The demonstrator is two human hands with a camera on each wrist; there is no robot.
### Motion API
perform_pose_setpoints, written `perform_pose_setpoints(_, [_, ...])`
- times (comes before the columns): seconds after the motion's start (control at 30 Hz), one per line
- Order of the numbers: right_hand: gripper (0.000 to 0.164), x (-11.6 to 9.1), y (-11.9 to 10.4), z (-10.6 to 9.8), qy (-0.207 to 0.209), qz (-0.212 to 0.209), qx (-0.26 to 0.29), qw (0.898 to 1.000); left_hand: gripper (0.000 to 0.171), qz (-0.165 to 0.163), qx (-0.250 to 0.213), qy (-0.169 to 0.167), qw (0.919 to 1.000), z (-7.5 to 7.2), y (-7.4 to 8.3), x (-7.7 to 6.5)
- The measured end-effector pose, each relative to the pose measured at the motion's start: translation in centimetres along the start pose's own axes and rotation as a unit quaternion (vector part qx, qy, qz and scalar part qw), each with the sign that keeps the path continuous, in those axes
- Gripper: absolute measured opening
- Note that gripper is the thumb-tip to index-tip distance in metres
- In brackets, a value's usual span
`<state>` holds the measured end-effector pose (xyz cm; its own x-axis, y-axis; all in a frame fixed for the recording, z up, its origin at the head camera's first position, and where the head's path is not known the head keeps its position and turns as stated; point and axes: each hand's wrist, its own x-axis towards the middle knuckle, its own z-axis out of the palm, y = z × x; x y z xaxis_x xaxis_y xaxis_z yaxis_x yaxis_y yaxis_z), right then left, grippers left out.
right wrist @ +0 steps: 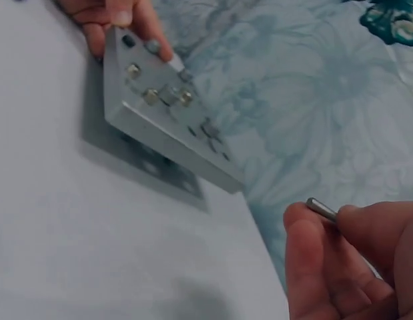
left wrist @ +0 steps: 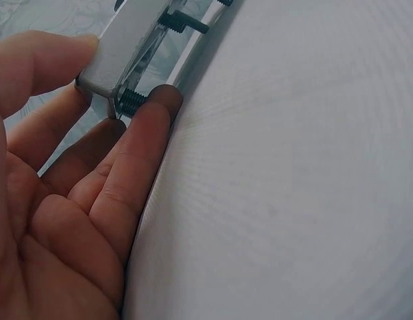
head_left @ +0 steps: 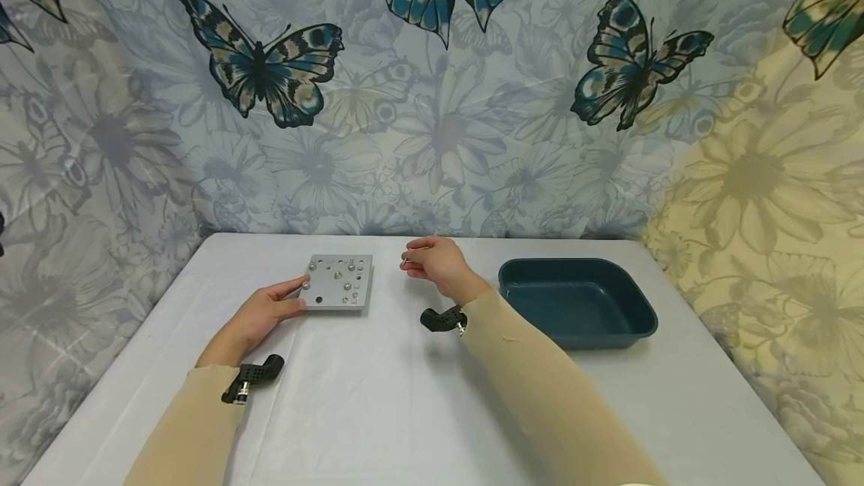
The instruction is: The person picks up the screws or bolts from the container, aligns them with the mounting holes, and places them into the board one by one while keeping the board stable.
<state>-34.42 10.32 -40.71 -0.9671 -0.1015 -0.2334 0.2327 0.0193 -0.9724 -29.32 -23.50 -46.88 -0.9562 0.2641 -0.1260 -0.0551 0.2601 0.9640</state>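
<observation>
A grey metal plate (head_left: 360, 283) with bolts and holes in its top is at the left of the table. My left hand (head_left: 259, 316) pinches its left edge, thumb on the near side. In the left wrist view, threaded bolt ends (left wrist: 131, 103) stick out under the plate, and fingers (left wrist: 129, 173) reach below it. To the right of the plate, my right hand (head_left: 442, 267) is raised above the table. Between its thumb and fingertips it holds a small, smooth metal pin (right wrist: 321, 209); the pin's other end is hidden by the thumb.
A dark teal rectangular tub (head_left: 577, 341) stands on the right of the table, beside the right forearm. White cloth (head_left: 364, 403) covers the tabletop. Behind it hangs a butterfly-patterned curtain (head_left: 432, 156).
</observation>
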Motion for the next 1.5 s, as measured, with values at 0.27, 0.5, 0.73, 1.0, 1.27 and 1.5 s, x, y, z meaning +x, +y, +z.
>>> perform_pose_setpoints(0.27, [0.02,0.6,0.3,3.9,0.017,-0.042,-0.013,0.999,0.065,0.002,-0.005,0.0,1.0,0.1,0.0,0.1])
perform_pose_setpoints(0.5, [0.022,1.0,1.0,6.0,-0.003,-0.089,-0.081,0.993,0.066,-0.003,-0.002,0.002,1.0,0.0,-0.1,0.3])
perform_pose_setpoints(0.73, [0.014,0.9,1.4,6.9,0.0,-0.094,-0.12,0.988,0.066,-0.008,0.002,0.003,1.0,0.0,0.0,0.5])
perform_pose_setpoints(1.0, [0.013,0.7,1.4,7.3,0.009,-0.099,-0.14,0.985,0.064,0.007,-0.004,-0.001,1.0,-0.1,0.0,0.7])
perform_pose_setpoints(1.27, [0.015,0.6,1.6,7.6,0.002,-0.105,-0.18,0.978,0.065,0.012,-0.006,-0.004,0.9999,-0.1,-0.2,0.4])
perform_pose_setpoints(1.5, [0.015,0.6,1.8,7.7,-0.007,-0.111,-0.2,0.973,0.064,0.001,-0.003,-0.001,1.0,-0.1,-0.2,0.1])
